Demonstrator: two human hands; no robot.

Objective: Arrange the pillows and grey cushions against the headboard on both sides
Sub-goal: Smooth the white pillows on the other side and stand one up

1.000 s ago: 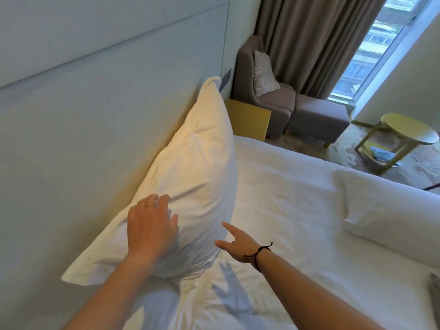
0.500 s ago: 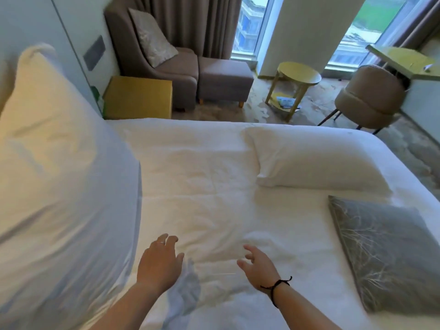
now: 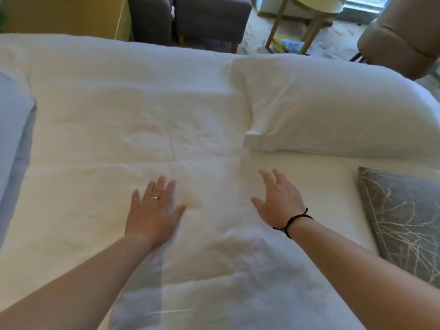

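Both bare forearms reach forward side by side. The left hand is spread flat, palm down, a ring on one finger. The right hand, fingers straight and parted, wears a dark cord at its wrist.

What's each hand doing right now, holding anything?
Left hand: open, fingers straight, over the white duvet, holding nothing.
Right hand: open, fingers spread and relaxed, holding nothing.

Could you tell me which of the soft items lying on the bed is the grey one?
The patterned cushion at the right edge, beside the right hand; the pillow beyond it is plain white.
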